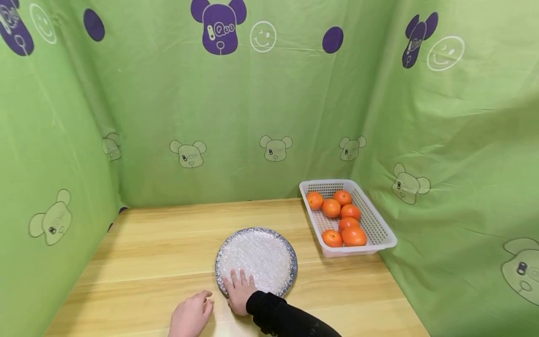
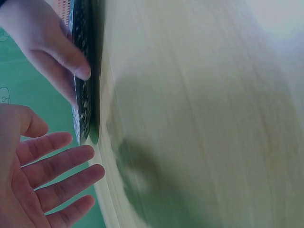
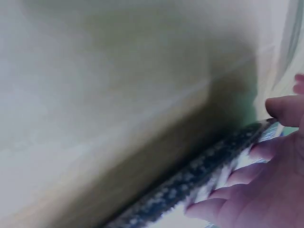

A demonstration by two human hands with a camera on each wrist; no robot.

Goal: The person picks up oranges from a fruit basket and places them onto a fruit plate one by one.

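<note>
A round plate (image 1: 269,255) with a pale, shiny, mottled top and a dark speckled rim lies on the wooden table. My right hand (image 1: 241,296) rests on its near left part, fingers spread over the top. In the right wrist view the thumb (image 3: 285,110) is at the speckled rim (image 3: 190,175). My left hand (image 1: 191,314) is left of the plate, apart from it and holding nothing. Its fingers are spread and relaxed in the left wrist view, below the right hand (image 2: 45,40) at the plate's edge (image 2: 83,104).
A white plastic basket (image 1: 379,229) with several orange-red round fruits (image 1: 353,236) stands at the table's back right. Green curtains (image 1: 236,103) with bear prints enclose the wooden table (image 1: 160,248) at the back and both sides.
</note>
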